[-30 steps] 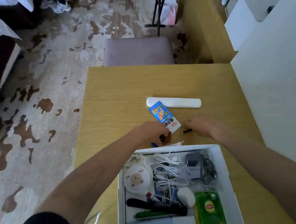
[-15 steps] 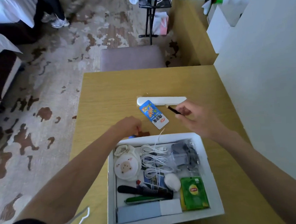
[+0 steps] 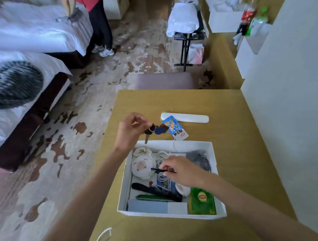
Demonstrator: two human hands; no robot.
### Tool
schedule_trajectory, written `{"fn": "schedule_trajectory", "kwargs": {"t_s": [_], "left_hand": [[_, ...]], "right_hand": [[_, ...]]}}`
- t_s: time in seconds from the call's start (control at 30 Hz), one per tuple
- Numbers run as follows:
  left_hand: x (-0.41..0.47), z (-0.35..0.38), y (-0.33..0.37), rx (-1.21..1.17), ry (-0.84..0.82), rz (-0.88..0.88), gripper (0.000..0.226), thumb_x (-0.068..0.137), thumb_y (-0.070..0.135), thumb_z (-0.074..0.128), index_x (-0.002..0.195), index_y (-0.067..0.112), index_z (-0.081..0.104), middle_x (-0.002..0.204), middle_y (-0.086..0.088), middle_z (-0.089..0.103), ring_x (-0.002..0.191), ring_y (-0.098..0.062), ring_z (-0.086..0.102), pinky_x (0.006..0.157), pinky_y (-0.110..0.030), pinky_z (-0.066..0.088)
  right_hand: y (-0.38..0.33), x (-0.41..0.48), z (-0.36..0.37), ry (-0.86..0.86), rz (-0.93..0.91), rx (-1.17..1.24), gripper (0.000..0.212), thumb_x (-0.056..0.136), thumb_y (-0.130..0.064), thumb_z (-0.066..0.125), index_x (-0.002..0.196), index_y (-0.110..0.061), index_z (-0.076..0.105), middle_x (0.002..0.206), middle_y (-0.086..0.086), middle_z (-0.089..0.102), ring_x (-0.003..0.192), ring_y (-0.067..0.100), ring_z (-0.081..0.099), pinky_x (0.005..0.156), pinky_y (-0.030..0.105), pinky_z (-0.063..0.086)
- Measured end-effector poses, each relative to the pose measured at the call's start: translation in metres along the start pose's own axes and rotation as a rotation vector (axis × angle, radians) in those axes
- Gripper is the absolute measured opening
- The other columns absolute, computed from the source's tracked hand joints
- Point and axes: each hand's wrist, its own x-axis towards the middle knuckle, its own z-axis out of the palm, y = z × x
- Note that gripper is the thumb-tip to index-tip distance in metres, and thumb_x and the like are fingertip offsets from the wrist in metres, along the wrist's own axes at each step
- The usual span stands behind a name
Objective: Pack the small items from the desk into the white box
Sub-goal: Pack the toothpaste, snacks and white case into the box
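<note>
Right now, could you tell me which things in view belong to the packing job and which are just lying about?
Job: white box; keys, held by the left hand; thin black stick, pinched by the right hand over the box; blue sachet and long white case on the desk.
Lying about: stool, bottles, white bag, beds.

- Matt wood grain on the worktop [image 3: 230, 126]
- Smooth matt card, the white box [image 3: 190, 146]
- Glossy film, the green tea packet [image 3: 203, 200]
- Soft cloth, the round pouch [image 3: 141, 165]
- Shiny metal, the key ring [image 3: 151, 128]
</note>
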Motion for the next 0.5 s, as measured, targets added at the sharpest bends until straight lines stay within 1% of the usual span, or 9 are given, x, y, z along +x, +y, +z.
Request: {"fn": "schedule_trajectory", "kwargs": {"t_s": [0.17, 0.23, 0.27, 0.3, 0.33, 0.37, 0.4, 0.43, 0.5], "left_hand": [[-0.062, -0.006, 0.003, -0.043, 0.084, -0.066, 0.019, 0.080, 0.001, 0.070, 0.074, 0.012, 0.056, 0.073, -0.003, 0.062, 0.065, -0.013, 0.065, 0.059, -0.022, 0.053], [-0.083, -0.007, 0.000, -0.025, 0.081, -0.088, 0.019, 0.080, 0.003, 0.071, 0.074, 0.010, 0.055, 0.074, -0.008, 0.060, 0.067, -0.017, 0.063, 0.060, -0.023, 0.053], [-0.092, -0.007, -0.001, -0.013, 0.071, -0.085, 0.018, 0.080, 0.003, 0.071, 0.075, 0.009, 0.055, 0.075, -0.009, 0.060, 0.068, -0.018, 0.062, 0.061, -0.024, 0.054], [-0.100, -0.007, -0.003, 0.002, 0.056, -0.079, 0.017, 0.081, 0.004, 0.071, 0.076, 0.008, 0.055, 0.077, -0.012, 0.060, 0.071, -0.020, 0.063, 0.064, -0.026, 0.055], [-0.107, -0.005, -0.004, 0.017, 0.038, -0.077, 0.016, 0.081, 0.005, 0.071, 0.077, 0.007, 0.055, 0.079, -0.016, 0.061, 0.074, -0.024, 0.063, 0.069, -0.032, 0.056], [-0.113, -0.003, -0.005, 0.025, 0.021, -0.081, 0.016, 0.081, 0.006, 0.071, 0.078, 0.008, 0.056, 0.081, -0.020, 0.061, 0.076, -0.027, 0.064, 0.073, -0.039, 0.055], [-0.119, 0.000, -0.005, 0.022, 0.008, -0.087, 0.015, 0.082, 0.007, 0.071, 0.078, 0.009, 0.056, 0.082, -0.022, 0.062, 0.077, -0.028, 0.064, 0.076, -0.043, 0.054], [-0.124, 0.005, -0.006, 0.009, 0.000, -0.092, 0.016, 0.082, 0.007, 0.071, 0.077, 0.010, 0.056, 0.082, -0.022, 0.062, 0.077, -0.028, 0.064, 0.077, -0.046, 0.054], [-0.129, 0.011, -0.008, -0.025, -0.002, -0.098, 0.016, 0.082, 0.006, 0.070, 0.077, 0.010, 0.055, 0.080, -0.022, 0.061, 0.077, -0.028, 0.065, 0.076, -0.050, 0.053]], "right_hand": [[-0.003, 0.001, 0.034, -0.111, 0.023, -0.077, 0.022, 0.090, -0.017, 0.059, 0.110, -0.013, 0.068, 0.108, 0.005, 0.069, 0.096, 0.018, 0.061, 0.077, 0.024, 0.039], [-0.003, -0.002, 0.034, -0.024, 0.044, -0.051, 0.018, 0.089, -0.024, 0.061, 0.098, -0.011, 0.069, 0.100, 0.008, 0.070, 0.090, 0.020, 0.062, 0.078, 0.029, 0.044], [-0.003, -0.004, 0.032, 0.067, 0.054, -0.001, 0.025, 0.087, -0.031, 0.063, 0.097, -0.009, 0.066, 0.098, 0.010, 0.069, 0.090, 0.021, 0.061, 0.079, 0.033, 0.046], [-0.005, -0.007, 0.028, 0.155, 0.071, 0.074, 0.039, 0.083, -0.040, 0.068, 0.106, -0.009, 0.064, 0.104, 0.007, 0.067, 0.095, 0.019, 0.060, 0.083, 0.035, 0.048], [-0.010, -0.010, 0.024, 0.197, 0.093, 0.167, 0.061, 0.075, -0.051, 0.073, 0.122, -0.015, 0.057, 0.115, -0.002, 0.063, 0.104, 0.012, 0.057, 0.089, 0.032, 0.046], [-0.016, -0.012, 0.020, 0.188, 0.107, 0.266, 0.084, 0.066, -0.060, 0.076, 0.135, -0.024, 0.046, 0.123, -0.012, 0.056, 0.111, 0.003, 0.052, 0.093, 0.026, 0.043], [-0.021, -0.014, 0.017, 0.154, 0.105, 0.337, 0.094, 0.059, -0.066, 0.077, 0.139, -0.033, 0.039, 0.124, -0.021, 0.052, 0.114, -0.006, 0.049, 0.093, 0.021, 0.041], [-0.027, -0.014, 0.016, 0.114, 0.088, 0.377, 0.090, 0.057, -0.067, 0.078, 0.135, -0.040, 0.042, 0.122, -0.025, 0.054, 0.111, -0.010, 0.050, 0.090, 0.017, 0.041], [-0.031, -0.012, 0.017, 0.084, 0.027, 0.362, 0.058, 0.066, -0.060, 0.076, 0.117, -0.039, 0.058, 0.107, -0.018, 0.067, 0.095, -0.005, 0.060, 0.078, 0.018, 0.048]]}}
